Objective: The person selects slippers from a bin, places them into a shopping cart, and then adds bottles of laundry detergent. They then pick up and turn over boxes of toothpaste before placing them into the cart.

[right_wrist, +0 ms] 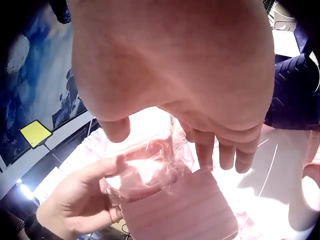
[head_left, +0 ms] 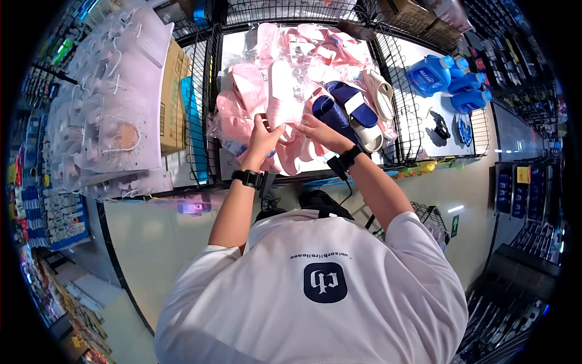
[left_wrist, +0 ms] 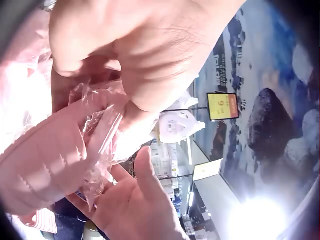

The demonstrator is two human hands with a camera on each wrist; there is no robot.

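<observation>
A pink slipper in clear plastic (head_left: 282, 100) lies lengthwise among other pink slippers. The left hand (head_left: 262, 142) grips its near end, thumb and fingers around the wrapping; in the left wrist view this hand (left_wrist: 135, 50) pinches the crinkled plastic beside the ribbed pink slipper (left_wrist: 45, 160). On the other side of the same end is the right hand (head_left: 324, 134), its fingers extended toward the wrapping. The right wrist view shows the right hand (right_wrist: 175, 65) with fingers hanging over the ribbed slipper (right_wrist: 180, 207), and no grip visible.
Dark blue slippers (head_left: 351, 103) and a beige slipper (head_left: 379, 94) lie right of the pink ones. Black wire dividers (head_left: 212, 103) flank the display. Blue bottles (head_left: 429, 76) stand farther right; wrapped goods (head_left: 103, 103) and a cardboard box (head_left: 173, 100) are at left.
</observation>
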